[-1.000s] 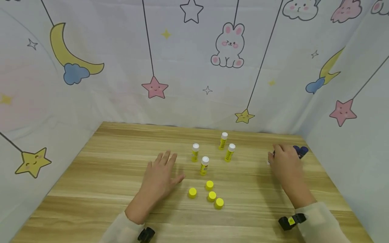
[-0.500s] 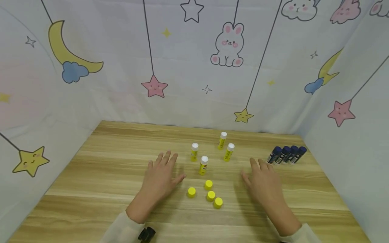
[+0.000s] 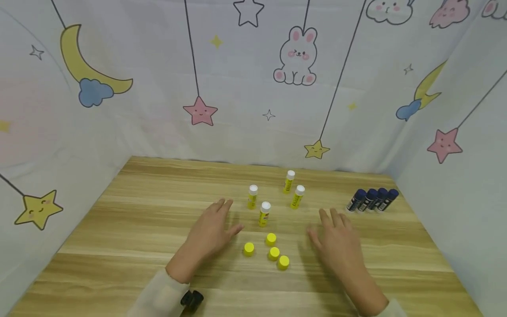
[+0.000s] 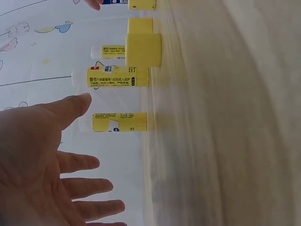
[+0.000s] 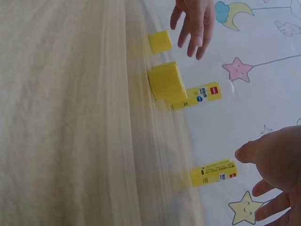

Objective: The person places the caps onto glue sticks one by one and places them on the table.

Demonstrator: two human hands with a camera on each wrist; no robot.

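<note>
My left hand [image 3: 208, 233] is held over the table with its fingers spread, left of several yellow glue sticks [image 3: 264, 215] that stand upright with white tops. In the left wrist view, the thumb of that hand overlaps the side of one glue stick [image 4: 117, 76]. Several loose yellow caps [image 3: 273, 253] lie between the two hands, in front of the sticks. To their right is my right hand [image 3: 339, 243], fingers extended and holding nothing. A yellow glue stick [image 5: 214, 173] shows beyond its thumb in the right wrist view.
Several dark blue glue sticks [image 3: 372, 200] stand in a close row at the right of the wooden table [image 3: 150, 189]. A white cloth backdrop [image 3: 237, 141] with cartoon prints hangs behind the table and along both sides.
My right hand has left the row of dark blue glue sticks, moved left and toward me, and its fingers have straightened. My left hand has stayed nearly in place.
</note>
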